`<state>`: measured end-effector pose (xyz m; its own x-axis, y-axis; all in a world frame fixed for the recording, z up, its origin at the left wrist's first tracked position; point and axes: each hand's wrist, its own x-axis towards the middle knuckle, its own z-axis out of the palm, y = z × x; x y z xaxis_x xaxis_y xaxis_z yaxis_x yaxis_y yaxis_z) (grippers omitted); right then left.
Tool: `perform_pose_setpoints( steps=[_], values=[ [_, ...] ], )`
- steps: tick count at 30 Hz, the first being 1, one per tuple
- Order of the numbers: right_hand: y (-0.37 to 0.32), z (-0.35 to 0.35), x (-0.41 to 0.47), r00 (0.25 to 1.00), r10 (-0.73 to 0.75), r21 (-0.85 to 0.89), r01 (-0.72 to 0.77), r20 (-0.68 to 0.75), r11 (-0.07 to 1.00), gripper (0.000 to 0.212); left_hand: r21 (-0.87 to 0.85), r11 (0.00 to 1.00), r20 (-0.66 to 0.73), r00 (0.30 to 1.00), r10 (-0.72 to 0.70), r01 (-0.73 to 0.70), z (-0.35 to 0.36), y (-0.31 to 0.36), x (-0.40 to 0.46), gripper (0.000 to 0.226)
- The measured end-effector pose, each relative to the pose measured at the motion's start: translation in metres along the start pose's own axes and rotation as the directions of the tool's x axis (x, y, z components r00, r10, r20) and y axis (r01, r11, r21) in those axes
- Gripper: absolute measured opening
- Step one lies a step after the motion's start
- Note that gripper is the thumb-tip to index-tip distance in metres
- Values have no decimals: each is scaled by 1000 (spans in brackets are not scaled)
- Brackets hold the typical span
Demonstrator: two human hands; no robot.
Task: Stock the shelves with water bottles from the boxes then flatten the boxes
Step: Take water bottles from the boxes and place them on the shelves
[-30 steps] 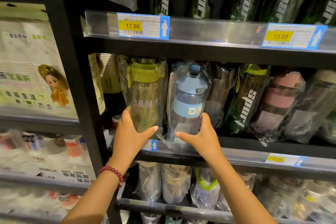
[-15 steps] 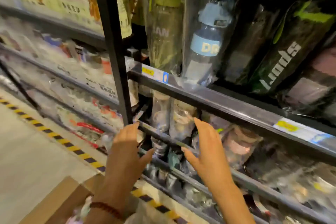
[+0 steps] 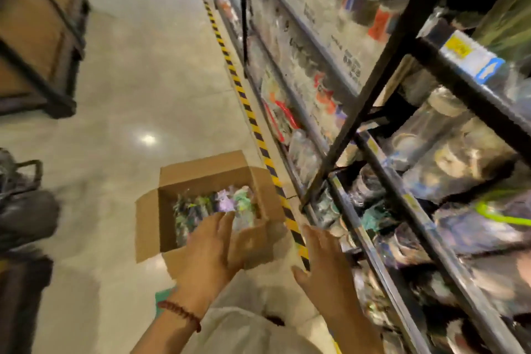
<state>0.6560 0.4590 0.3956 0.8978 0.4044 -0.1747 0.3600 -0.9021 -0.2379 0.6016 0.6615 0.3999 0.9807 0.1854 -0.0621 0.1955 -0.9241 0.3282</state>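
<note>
An open cardboard box point(image 3: 149, 227) stands on the floor below me, its flaps spread. Inside it lie several plastic-wrapped water bottles point(image 3: 218, 204) in green, purple and clear tones. My left hand point(image 3: 209, 250), with a red bead bracelet on the wrist, hovers over the near edge of the box with straight fingers and holds nothing. My right hand point(image 3: 324, 267) hangs to the right of the box, fingers loosely spread and empty, in front of the lower shelves point(image 3: 382, 181). The picture is blurred by motion.
A black metal shelving unit point(image 3: 370, 89) packed with wrapped bottles runs along the right. A yellow-and-black striped line point(image 3: 244, 100) marks the floor at its foot. A wooden rack point(image 3: 37, 37) stands at far left, and dark bags point(image 3: 23, 210) lie at left.
My view has swung down from the middle shelf to the floor. Both hands let go of the bottles on the shelf and dropped toward the open box.
</note>
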Motion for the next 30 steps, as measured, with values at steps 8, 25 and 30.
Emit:
perform_pose_setpoints(
  steps=[8,25,30],
  values=[
    [-83,8,57,958,-267,91,257,110,962,81,18,956,16,956,-294,294,-20,-77,-26,84],
    [-248,64,223,886,-309,122,284,346,951,70,-46,907,146,901,-408,418,-49,-271,92,81],
    [-248,104,268,830,-205,138,156,519,978,73,-83,884,346,845,-408,460,-13,-303,137,79]
  ],
)
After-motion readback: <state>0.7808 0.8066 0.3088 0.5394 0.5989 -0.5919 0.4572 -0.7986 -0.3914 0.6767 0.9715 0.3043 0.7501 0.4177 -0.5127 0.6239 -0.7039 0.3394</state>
